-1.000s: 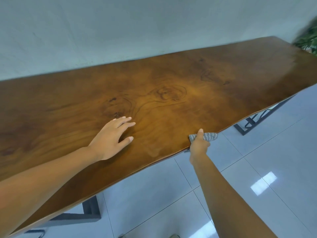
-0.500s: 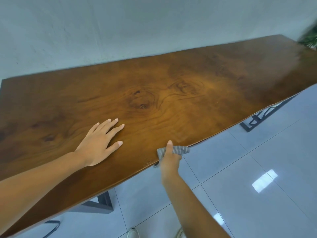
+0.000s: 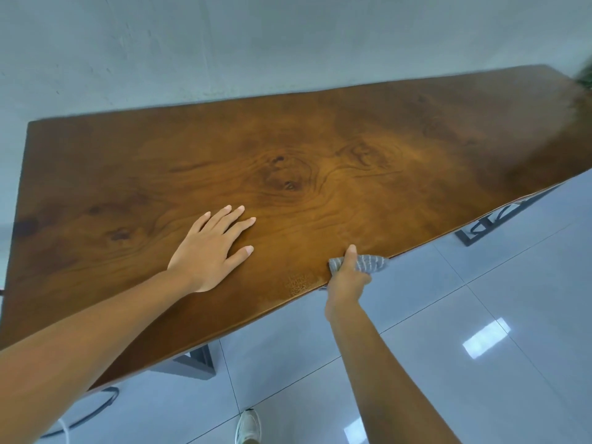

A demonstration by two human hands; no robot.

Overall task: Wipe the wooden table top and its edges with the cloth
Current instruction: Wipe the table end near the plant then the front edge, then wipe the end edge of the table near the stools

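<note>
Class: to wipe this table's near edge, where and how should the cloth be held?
Wrap the cloth over the wooden table lip from the front, as the right hand does: thumb on top, fingers underneath, I'd judge.

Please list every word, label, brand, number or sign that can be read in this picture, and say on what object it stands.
None: no readable text appears anywhere.
Wooden table top: only grain and knots, no label.
Cloth gripped by the right hand: grey stripes, no writing.
Shoe: white, no brand visible.
Left hand: flat on the wood, bare.
</note>
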